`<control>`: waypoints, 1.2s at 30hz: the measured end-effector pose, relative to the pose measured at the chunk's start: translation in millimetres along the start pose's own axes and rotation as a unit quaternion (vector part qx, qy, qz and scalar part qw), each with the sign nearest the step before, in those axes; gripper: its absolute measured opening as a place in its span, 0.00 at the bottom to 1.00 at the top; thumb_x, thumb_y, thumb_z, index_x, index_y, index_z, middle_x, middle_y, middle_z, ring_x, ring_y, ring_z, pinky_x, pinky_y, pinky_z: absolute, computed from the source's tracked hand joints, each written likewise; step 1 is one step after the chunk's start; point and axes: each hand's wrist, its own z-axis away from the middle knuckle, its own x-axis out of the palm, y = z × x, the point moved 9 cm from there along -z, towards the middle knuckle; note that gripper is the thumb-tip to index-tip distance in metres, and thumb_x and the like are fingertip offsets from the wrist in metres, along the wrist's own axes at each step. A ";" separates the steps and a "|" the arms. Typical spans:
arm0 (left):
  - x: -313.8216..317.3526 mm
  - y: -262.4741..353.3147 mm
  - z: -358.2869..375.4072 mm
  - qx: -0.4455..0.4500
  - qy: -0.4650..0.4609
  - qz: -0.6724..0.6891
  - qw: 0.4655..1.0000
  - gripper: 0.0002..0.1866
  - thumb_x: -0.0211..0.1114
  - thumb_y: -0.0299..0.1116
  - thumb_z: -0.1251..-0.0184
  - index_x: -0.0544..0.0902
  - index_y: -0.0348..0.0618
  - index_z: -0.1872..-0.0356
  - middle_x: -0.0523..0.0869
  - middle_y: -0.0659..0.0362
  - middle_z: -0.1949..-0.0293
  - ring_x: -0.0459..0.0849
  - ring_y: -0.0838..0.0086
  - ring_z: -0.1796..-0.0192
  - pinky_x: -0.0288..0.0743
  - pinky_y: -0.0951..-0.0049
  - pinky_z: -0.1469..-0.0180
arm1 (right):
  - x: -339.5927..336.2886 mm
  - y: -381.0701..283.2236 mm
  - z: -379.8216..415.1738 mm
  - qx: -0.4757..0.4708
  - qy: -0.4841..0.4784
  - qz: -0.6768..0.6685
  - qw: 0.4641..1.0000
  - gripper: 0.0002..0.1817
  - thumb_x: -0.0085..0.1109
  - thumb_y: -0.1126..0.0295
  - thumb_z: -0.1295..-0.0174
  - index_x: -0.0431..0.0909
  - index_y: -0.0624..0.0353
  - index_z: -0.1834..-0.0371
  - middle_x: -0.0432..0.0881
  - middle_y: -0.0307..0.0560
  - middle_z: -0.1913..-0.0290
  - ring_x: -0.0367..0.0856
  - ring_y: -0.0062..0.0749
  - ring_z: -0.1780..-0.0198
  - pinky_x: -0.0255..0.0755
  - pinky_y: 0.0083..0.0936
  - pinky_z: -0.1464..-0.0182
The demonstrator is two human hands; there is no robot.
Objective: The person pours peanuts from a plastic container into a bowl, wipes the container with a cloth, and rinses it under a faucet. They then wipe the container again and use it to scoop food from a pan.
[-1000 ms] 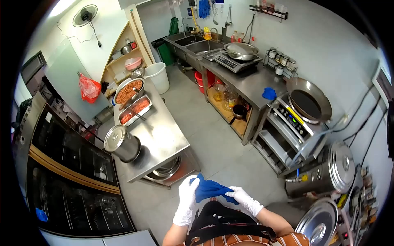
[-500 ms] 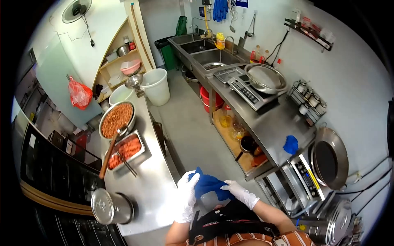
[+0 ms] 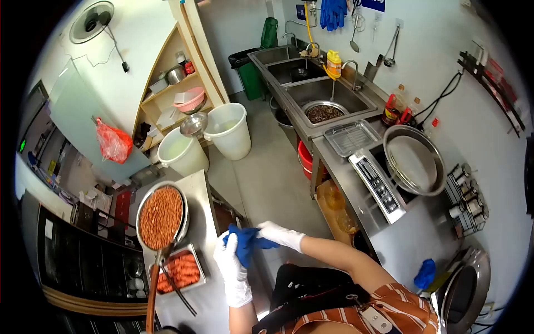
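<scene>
A crumpled blue glove (image 3: 243, 245) is bunched between my two hands, above the gap beside the left steel table. My left hand (image 3: 232, 273), in a thin white glove, is closed on one side of it with the thumb in front. From the right, my right hand (image 3: 280, 236), also white-gloved, grips the other end with its fingers pressed together. Part of the blue glove is hidden behind my left fingers. Another crumpled blue piece (image 3: 425, 274) lies on the right counter, apart from both hands.
On the left table (image 3: 214, 289) stand a bowl of peanuts (image 3: 161, 217) and a tray of reddish food (image 3: 182, 271) with chopsticks (image 3: 179, 292) across it. Right: an induction cooker (image 3: 378, 186), a steel pan (image 3: 413, 158) and sinks (image 3: 356, 103). White buckets (image 3: 229, 133) stand ahead.
My view has swung, and my body has moved forward along the aisle. Both hands keep hold of the blue glove, which is now more bunched. My right forearm reaches further across.
</scene>
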 end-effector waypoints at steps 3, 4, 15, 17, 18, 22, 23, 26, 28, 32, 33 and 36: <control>7.6 5.3 -85.1 0.047 0.021 0.003 0.999 0.09 0.59 0.30 0.35 0.77 0.33 0.60 0.83 0.53 0.67 0.81 0.73 0.68 0.77 0.77 0.62 | -23.5 -52.1 -81.3 -0.036 -0.032 0.034 0.998 0.10 0.56 0.73 0.44 0.80 0.63 0.60 0.80 0.40 0.73 0.75 0.26 0.71 0.70 0.26 0.68; 15.6 7.4 -115.4 0.049 0.019 -0.004 0.999 0.09 0.59 0.29 0.35 0.77 0.33 0.60 0.83 0.53 0.66 0.82 0.73 0.68 0.77 0.77 0.62 | -40.6 -77.8 -98.6 -0.081 -0.006 0.061 0.995 0.10 0.56 0.72 0.44 0.80 0.64 0.61 0.79 0.38 0.75 0.75 0.26 0.74 0.70 0.25 0.70; 208.4 1.7 -478.9 -0.010 -0.174 -0.093 0.980 0.14 0.60 0.27 0.35 0.77 0.33 0.50 0.83 0.58 0.60 0.81 0.76 0.61 0.75 0.76 0.54 | -246.9 -224.8 -288.5 -0.053 0.007 -0.256 0.965 0.09 0.47 0.73 0.36 0.77 0.66 0.63 0.80 0.40 0.71 0.76 0.23 0.73 0.70 0.20 0.68; 260.0 3.8 -532.8 0.004 -0.179 -0.074 0.981 0.09 0.59 0.26 0.35 0.77 0.34 0.56 0.82 0.61 0.65 0.78 0.80 0.65 0.73 0.80 0.58 | -313.6 -252.6 -319.5 -0.140 0.122 -0.272 0.944 0.09 0.47 0.72 0.35 0.77 0.65 0.62 0.80 0.41 0.71 0.76 0.23 0.73 0.70 0.20 0.68; 284.0 1.6 -563.7 0.028 -0.190 -0.078 0.978 0.09 0.59 0.27 0.35 0.77 0.34 0.57 0.82 0.61 0.64 0.78 0.80 0.64 0.73 0.80 0.58 | -342.9 -269.7 -325.5 -0.142 0.130 -0.289 0.938 0.10 0.47 0.69 0.33 0.76 0.64 0.60 0.81 0.42 0.69 0.77 0.25 0.71 0.70 0.21 0.67; 387.3 -12.4 -670.8 0.116 -0.248 -0.087 0.958 0.06 0.58 0.25 0.34 0.78 0.36 0.58 0.82 0.61 0.64 0.78 0.81 0.63 0.72 0.81 0.56 | -467.5 -322.9 -385.4 -0.240 0.139 -0.430 0.859 0.10 0.49 0.70 0.35 0.76 0.64 0.57 0.80 0.42 0.67 0.78 0.26 0.68 0.70 0.22 0.62; 409.6 -20.4 -697.4 0.118 -0.260 -0.079 0.955 0.06 0.58 0.25 0.34 0.78 0.36 0.59 0.82 0.61 0.64 0.78 0.82 0.63 0.72 0.81 0.56 | -496.0 -338.9 -397.4 -0.267 0.125 -0.454 0.841 0.10 0.50 0.73 0.37 0.78 0.63 0.57 0.80 0.40 0.67 0.77 0.24 0.66 0.70 0.20 0.60; 481.8 -34.0 -762.7 0.119 -0.257 -0.090 0.955 0.06 0.57 0.26 0.33 0.78 0.36 0.58 0.82 0.62 0.64 0.79 0.81 0.63 0.73 0.81 0.57 | -591.5 -366.7 -448.3 -0.307 0.154 -0.363 0.866 0.14 0.51 0.73 0.37 0.75 0.64 0.50 0.81 0.42 0.60 0.76 0.24 0.60 0.68 0.20 0.55; 531.5 -44.2 -811.9 0.117 -0.274 -0.091 0.950 0.07 0.58 0.27 0.33 0.78 0.35 0.58 0.82 0.62 0.65 0.79 0.81 0.64 0.73 0.82 0.58 | -648.4 -377.9 -470.4 -0.237 0.215 -0.355 0.878 0.17 0.54 0.70 0.39 0.75 0.65 0.48 0.81 0.46 0.56 0.77 0.28 0.56 0.69 0.23 0.52; 620.2 -79.1 -900.5 0.110 -0.297 -0.109 0.942 0.08 0.59 0.28 0.33 0.79 0.34 0.59 0.82 0.63 0.67 0.77 0.83 0.67 0.73 0.82 0.60 | -789.8 -388.7 -501.6 -0.195 0.479 0.023 0.856 0.25 0.60 0.65 0.44 0.71 0.66 0.44 0.77 0.59 0.47 0.76 0.44 0.45 0.68 0.28 0.43; 640.0 -93.7 -921.7 0.112 -0.310 -0.119 0.937 0.08 0.59 0.28 0.33 0.80 0.34 0.60 0.82 0.63 0.67 0.76 0.84 0.67 0.72 0.83 0.60 | -819.2 -392.7 -497.2 -0.198 0.511 0.020 0.836 0.24 0.60 0.64 0.44 0.72 0.65 0.45 0.77 0.59 0.47 0.77 0.45 0.46 0.69 0.31 0.43; 695.6 -148.1 -972.0 0.064 -0.358 -0.137 0.921 0.08 0.59 0.29 0.32 0.80 0.34 0.61 0.82 0.63 0.68 0.76 0.84 0.66 0.72 0.82 0.60 | -919.9 -383.4 -497.3 -0.174 0.577 -0.011 0.798 0.22 0.60 0.65 0.44 0.75 0.64 0.48 0.80 0.58 0.51 0.79 0.45 0.48 0.70 0.30 0.45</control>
